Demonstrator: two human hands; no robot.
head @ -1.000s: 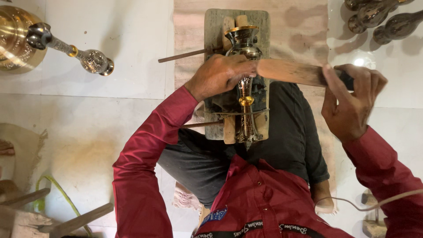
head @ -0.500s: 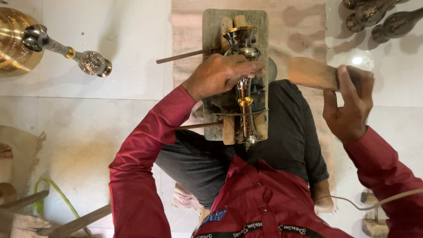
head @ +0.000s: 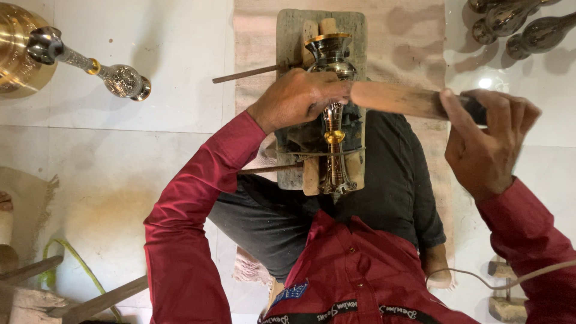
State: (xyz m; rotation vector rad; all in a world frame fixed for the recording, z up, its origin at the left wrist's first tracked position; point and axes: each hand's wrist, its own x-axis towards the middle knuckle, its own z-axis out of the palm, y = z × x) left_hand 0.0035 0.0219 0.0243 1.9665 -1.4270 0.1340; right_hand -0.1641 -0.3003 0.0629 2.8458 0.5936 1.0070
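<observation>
A slim brass-and-silver vase-shaped stem (head: 333, 129) lies fastened lengthwise on a worn wooden board (head: 289, 36) between my knees. My left hand (head: 298, 97) rests on the board with its fingers pinched shut against the stem's upper bulb; whatever small tool it grips is hidden by the fingers. My right hand (head: 487, 139) is shut on the dark end of a thick wooden stick (head: 396, 99). The stick reaches left, and its tip meets the fingers of my left hand.
A brass vessel (head: 13, 55) with an ornate silver stem (head: 90, 66) lies top left. Several dark metal pieces (head: 510, 24) lie top right. Thin rods (head: 246, 73) stick out from the board. Wood scraps and a green cord (head: 66, 255) lie bottom left.
Half a second ago my right hand had drawn the wooden stick back and away from the stem. Now the stick's tip is back against my left hand. The left hand has stayed put.
</observation>
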